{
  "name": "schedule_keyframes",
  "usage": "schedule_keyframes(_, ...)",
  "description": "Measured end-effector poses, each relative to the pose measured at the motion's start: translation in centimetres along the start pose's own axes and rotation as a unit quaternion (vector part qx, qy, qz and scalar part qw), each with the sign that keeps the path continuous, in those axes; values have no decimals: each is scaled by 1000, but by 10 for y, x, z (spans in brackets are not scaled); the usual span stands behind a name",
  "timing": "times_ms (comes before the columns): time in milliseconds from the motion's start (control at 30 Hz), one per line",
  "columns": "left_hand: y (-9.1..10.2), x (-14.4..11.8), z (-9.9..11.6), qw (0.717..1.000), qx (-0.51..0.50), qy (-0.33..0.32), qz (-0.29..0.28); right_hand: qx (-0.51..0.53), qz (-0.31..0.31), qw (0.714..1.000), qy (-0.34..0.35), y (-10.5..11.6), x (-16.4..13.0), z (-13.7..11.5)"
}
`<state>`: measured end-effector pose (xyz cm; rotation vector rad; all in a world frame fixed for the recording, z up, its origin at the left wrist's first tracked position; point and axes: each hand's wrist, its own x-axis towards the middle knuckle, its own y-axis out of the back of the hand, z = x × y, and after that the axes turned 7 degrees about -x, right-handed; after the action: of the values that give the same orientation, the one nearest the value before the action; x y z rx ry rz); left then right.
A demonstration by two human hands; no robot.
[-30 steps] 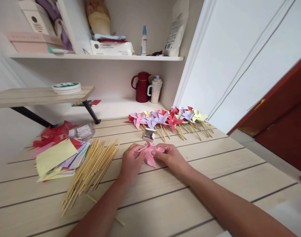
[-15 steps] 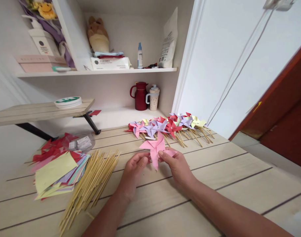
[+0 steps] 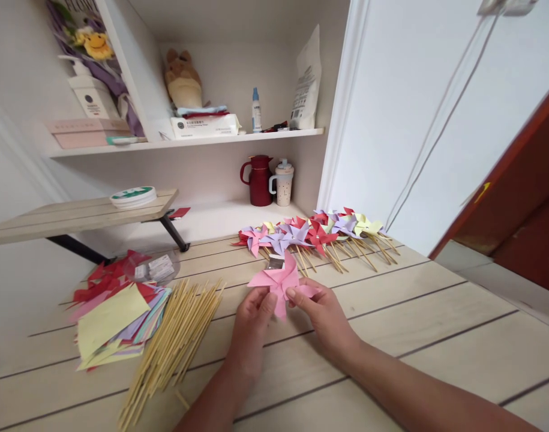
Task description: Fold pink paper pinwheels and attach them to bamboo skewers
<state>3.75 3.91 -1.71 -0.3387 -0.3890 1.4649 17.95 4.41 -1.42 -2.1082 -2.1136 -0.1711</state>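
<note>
Pinwheel (image 3: 276, 282), pink paper, is held up just above the near-centre of the desk (image 3: 436, 324), pinched between both hands. Noted in order of size:

Desk: pale wood planks with dark seams, running from near edge to the far wall.

Shelf (image 3: 188, 141): white, on the far wall, carrying a soft toy, a tissue pack, a small bottle and a white bag. Below it stand a red jug (image 3: 258, 180) and a speckled cup (image 3: 283, 182), just beside each other.

Low wooden stand (image 3: 76, 211): far left, with a stack of round discs on top.

Paper sheets (image 3: 114, 315): a loose pile of coloured squares, yellow uppermost, at left, with red pieces behind it.

Bamboo sticks (image 3: 173, 345): a fanned bundle lying just right of the paper pile, well left of the hands.

Finished pinwheels (image 3: 314, 231): a row in pink, purple, red and yellow, on sticks, far of the hands and apart from them.

Left hand (image 3: 251, 321): fingers closed on the lower left of the pink pinwheel.

Right hand (image 3: 321, 315): thumb and fingers pinched on the pinwheel's right blade.

Small metallic item (image 3: 275, 262): on the desk just behind the held pinwheel; detail cannot be told
</note>
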Motion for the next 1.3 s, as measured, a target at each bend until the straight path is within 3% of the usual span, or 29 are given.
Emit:
schedule_keyframes(333,2,0,0,995,78,-20,57,-17,-3,1000,-11,1,-2,3)
schedule_keyframes(533,4,2,-2,994,92,-33,58,-15,-3,1000,-18,1,-2,7)
schedule_keyframes(933,6,3,-5,978,167,-95,76,94,-53,990,-86,-3,-4,5)
schedule_keyframes(1300,5,2,-3,958,234,-147,79,86,-13,995,-38,-1,-4,8)
